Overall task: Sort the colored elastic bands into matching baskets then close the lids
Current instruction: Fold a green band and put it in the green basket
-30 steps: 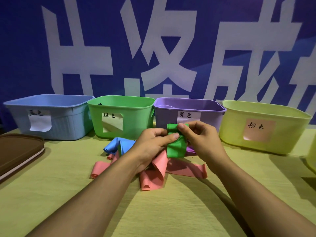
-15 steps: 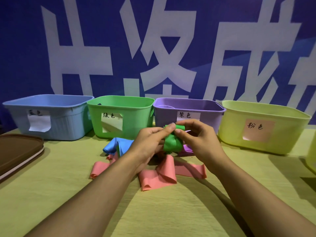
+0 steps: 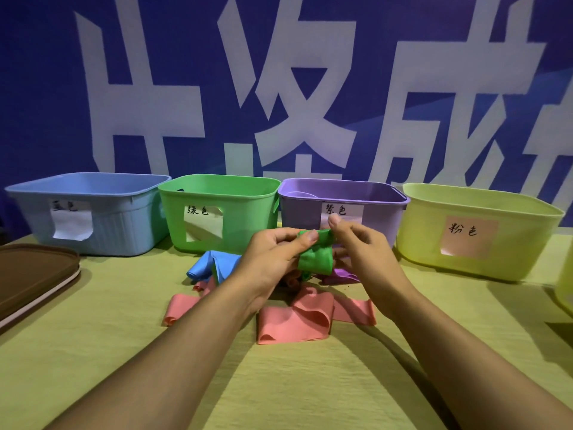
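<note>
Both hands hold a bunched green band [image 3: 314, 257] above the pile at the table's middle. My left hand [image 3: 273, 262] pinches its left side, my right hand [image 3: 361, 246] its top right end. Below them lie pink bands [image 3: 297, 318], a blue band [image 3: 214, 265] to the left and a purple band [image 3: 339, 274] partly hidden under my right hand. Along the back stand four open baskets: blue basket [image 3: 124, 225], green basket [image 3: 245, 225], purple basket [image 3: 297, 212] and a yellow-green basket [image 3: 418, 237] with a pink label.
A brown lid [image 3: 34, 274] lies at the left table edge. Another yellow-green container's edge [image 3: 566, 287] shows at the far right. A blue banner with white characters stands close behind the baskets. The table [image 3: 310, 383] has a yellow-green cloth.
The green band has been gathered from a hanging strip into a tighter bunch between both hands. My right thumb has lifted higher; the hands stay over the pile.
</note>
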### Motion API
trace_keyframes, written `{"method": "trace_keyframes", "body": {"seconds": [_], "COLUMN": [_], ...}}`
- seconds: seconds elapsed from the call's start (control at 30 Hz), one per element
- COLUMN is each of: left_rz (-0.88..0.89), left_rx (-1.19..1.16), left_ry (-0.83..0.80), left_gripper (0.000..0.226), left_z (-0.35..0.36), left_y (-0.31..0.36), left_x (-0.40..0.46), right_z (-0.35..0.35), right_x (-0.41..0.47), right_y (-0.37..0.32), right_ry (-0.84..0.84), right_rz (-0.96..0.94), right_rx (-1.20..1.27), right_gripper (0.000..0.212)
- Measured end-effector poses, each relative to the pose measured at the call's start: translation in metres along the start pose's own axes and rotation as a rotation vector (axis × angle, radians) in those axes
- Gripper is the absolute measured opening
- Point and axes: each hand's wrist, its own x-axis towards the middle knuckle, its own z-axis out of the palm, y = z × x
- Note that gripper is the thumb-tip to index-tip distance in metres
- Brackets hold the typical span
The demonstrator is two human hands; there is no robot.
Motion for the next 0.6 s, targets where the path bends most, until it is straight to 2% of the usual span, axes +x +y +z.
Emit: {"method": "trace_keyframes", "body": {"seconds": [0.1,0.17,0.37,0.6], "left_rz": [0.007,0.010,0.005,0.005], "left_rx": [-0.011,-0.013,0.015,0.072], "left_ry": [-0.024,-0.021,0.023,0.012], "left_gripper": [0.028,0.029,0.018,0.018], "left_z": [0.0012,0.0008,-0.0021,-0.0037], "left_y": [0.0002,0.0002,-0.0008,-0.0001], "left_x": [-0.0006,-0.0009,0.0002,-0.0004], "right_z": [0.0008,0.0015,0.0016,0.0016], "right_x": [-0.0030,-0.0042,-0.0047,-0.0021], "right_y": [-0.0047,-0.0067,-0.0063,-0.0028], "right_ry": [0.013,0.012,0.049,0.070], "right_rz": [0.080,0.098,0.049,-0.023], "right_rx": [-0.044,-0.052,-0.076,-0.133], "right_gripper": [0.049,0.052,0.045,0.039]}}
